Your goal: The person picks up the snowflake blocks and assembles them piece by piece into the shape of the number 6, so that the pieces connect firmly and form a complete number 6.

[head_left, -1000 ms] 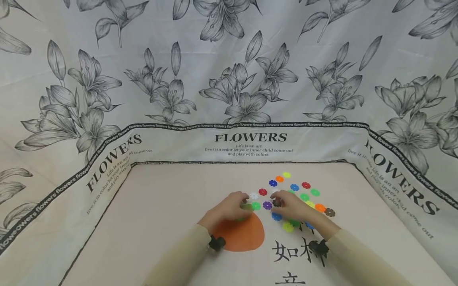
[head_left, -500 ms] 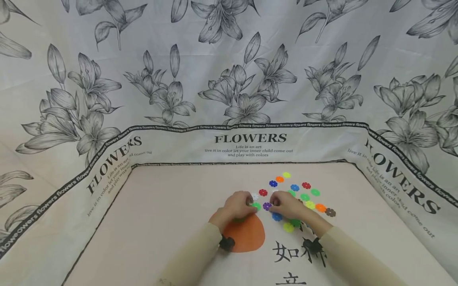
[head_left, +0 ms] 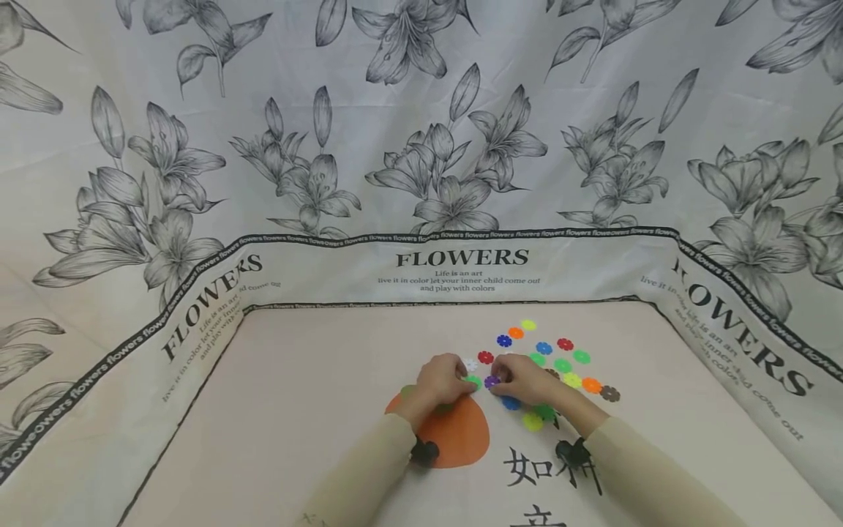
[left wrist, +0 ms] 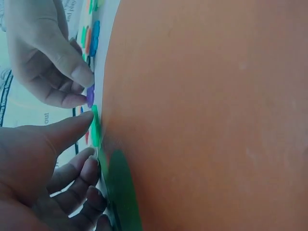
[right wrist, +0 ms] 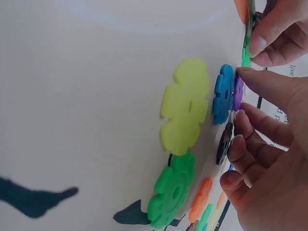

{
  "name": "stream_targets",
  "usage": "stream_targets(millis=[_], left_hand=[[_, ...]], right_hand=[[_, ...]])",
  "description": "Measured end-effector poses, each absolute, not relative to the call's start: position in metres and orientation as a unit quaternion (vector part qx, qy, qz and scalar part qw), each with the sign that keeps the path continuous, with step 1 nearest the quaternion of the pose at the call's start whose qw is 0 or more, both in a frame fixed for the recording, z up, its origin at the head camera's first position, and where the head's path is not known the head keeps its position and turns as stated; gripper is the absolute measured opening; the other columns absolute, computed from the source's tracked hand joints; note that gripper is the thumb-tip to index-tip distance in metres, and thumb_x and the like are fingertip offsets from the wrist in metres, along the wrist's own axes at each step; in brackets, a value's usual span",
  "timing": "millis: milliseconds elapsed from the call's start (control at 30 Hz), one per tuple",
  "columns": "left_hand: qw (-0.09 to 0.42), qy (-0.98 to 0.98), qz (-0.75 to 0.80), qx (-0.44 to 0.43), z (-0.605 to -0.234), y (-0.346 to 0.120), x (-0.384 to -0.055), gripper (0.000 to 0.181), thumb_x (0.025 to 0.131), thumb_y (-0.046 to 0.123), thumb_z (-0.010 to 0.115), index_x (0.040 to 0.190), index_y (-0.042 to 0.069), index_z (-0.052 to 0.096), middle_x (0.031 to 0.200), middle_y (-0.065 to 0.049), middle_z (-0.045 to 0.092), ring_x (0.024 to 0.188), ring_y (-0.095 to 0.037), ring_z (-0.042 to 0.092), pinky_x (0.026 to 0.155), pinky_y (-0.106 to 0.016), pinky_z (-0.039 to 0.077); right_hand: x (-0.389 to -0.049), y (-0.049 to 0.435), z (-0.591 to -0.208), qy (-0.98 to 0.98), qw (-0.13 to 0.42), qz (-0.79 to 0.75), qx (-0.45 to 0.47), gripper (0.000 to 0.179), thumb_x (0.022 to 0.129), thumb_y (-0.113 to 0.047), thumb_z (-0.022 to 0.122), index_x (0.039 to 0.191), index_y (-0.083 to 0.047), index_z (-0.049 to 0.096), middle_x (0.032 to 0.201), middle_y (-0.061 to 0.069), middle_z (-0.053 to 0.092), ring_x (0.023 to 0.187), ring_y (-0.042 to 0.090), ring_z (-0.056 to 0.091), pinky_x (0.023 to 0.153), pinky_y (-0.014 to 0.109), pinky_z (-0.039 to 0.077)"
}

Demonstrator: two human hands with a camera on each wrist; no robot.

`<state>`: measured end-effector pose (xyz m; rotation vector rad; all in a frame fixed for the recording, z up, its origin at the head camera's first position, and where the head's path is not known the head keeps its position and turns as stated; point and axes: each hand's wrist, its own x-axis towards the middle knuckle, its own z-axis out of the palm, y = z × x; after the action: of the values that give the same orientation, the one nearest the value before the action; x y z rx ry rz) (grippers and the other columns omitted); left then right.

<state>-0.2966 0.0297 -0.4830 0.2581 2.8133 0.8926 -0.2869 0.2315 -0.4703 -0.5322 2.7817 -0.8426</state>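
Observation:
Thumb and fingertips of my left hand (head_left: 441, 379) pinch the edges of a green flower-shaped snowflake disc (left wrist: 95, 127), beside the printed orange circle. Close on the right, my right hand (head_left: 523, 379) pinches a purple snowflake disc (right wrist: 237, 91) between thumb and index finger; its other fingers are loosely bent. The two discs are near each other, edge-on in the left wrist view. A blue disc (right wrist: 223, 96) lies right beside the purple one, and a black disc (right wrist: 224, 143) is below the right fingers. White (head_left: 470, 364) and red (head_left: 485, 357) discs lie just beyond the hands.
Several more snowflake discs spread to the right and back, among them an orange disc (head_left: 591, 386), a brown disc (head_left: 609, 394) and a yellow disc (right wrist: 185, 106). The pale tabletop cloth (head_left: 296, 380) bears an orange circle (head_left: 464, 446) and black characters. Flower-printed fabric (head_left: 461, 271) walls the table.
My left hand has moved right, its fingertips coming to the green disc. My right hand has shifted slightly left and closed its thumb and index finger on the purple disc.

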Motion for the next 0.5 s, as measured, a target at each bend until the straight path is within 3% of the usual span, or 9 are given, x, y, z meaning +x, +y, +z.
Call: stream_targets(millis=[233,500], left_hand=[[0.083,0.943,0.317,0.056,-0.4852,0.0315,-0.2945,0.031,0.084,0.038,0.085,0.096,0.016,0.066,0.082,0.005,0.061,0.077,-0.015,0.055,0.073,-0.032,0.048],[0.074,0.928,0.357,0.079,-0.4881,0.0286,-0.2964,0.030,0.080,0.029,0.089,0.091,0.017,0.064,0.078,0.006,0.063,0.072,-0.013,0.056,0.068,-0.030,0.048]], right_hand=[[-0.2866,0.2301,-0.4713,0.940,0.096,-0.286,-0.157,0.026,0.090,-0.019,0.080,0.104,-0.006,0.062,0.088,0.000,0.060,0.080,0.016,0.054,0.074,0.033,0.048],[-0.2843,0.2323,-0.4688,0.939,0.078,-0.300,-0.147,0.016,0.091,-0.016,0.078,0.096,-0.009,0.064,0.084,0.000,0.062,0.076,0.016,0.056,0.071,0.032,0.049]])
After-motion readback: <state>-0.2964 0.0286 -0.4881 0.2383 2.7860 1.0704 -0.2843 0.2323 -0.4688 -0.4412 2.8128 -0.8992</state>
